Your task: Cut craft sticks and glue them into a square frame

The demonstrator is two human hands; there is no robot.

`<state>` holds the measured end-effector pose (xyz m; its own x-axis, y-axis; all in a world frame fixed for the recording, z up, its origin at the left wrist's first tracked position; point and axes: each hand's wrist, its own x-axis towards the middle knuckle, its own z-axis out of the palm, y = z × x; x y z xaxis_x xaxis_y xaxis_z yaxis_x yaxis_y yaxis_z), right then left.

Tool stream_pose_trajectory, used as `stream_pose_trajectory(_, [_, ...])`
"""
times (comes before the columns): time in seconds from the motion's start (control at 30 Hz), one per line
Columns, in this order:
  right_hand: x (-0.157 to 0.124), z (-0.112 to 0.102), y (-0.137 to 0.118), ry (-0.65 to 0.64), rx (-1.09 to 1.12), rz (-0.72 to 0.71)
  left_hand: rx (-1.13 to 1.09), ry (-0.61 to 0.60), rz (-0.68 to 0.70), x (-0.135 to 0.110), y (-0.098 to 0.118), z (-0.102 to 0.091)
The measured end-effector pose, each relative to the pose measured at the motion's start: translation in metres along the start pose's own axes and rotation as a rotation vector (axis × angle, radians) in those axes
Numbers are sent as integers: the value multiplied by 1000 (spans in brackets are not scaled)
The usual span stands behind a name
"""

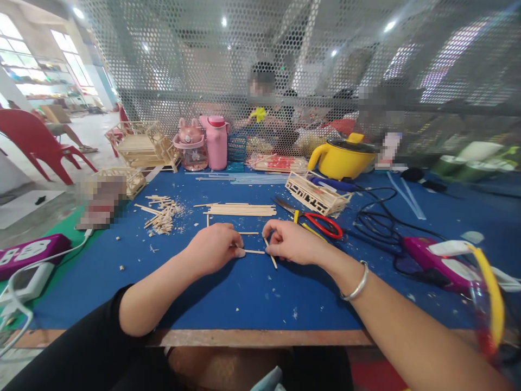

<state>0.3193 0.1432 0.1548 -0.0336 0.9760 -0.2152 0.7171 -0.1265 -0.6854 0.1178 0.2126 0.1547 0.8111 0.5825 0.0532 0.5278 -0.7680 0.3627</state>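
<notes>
My left hand (215, 247) is closed, its thumb and fingers pinching a thin wooden stick (254, 251) that points right. My right hand (295, 240) pinches a short wooden stick (272, 258), which slants across that stick's right end; whether the two touch I cannot tell. Another wooden stick (249, 233) lies level between the hands, and an upright piece (208, 220) shows just behind my left hand. Beyond them lies a row of long wooden sticks (242, 209). Red-handled scissors (323, 224) rest behind my right hand.
Left of the row is a pile of short stick pieces (161, 216). A small slatted wooden frame (316, 194) sits behind the scissors. Farther back stand a pink bottle (217, 144) and a yellow pot (345, 158). Black cables (382, 217) and a purple power strip (433, 263) are at right.
</notes>
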Motion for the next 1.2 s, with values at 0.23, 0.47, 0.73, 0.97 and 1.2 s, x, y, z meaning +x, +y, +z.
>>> stream_pose_trajectory(0.23, [6,7,-2,109,-135,-88,4,-69,-9,-4,6,-3])
stream_pose_trajectory(0.47, [9,11,-3,211,-138,-76,-40,-103,41,-8,5,-7])
stream_pose_trajectory(0.73, [3,15,-14,329,-255,-24,-73,5,-10,-2,2,-6])
stream_pose_trajectory(0.97, [2,16,-17,356,-281,-26,190,86,-8,23,-6,-2])
stream_pose_trajectory(1.2, [3,17,-18,373,-305,-41,216,105,-24,33,-6,-2])
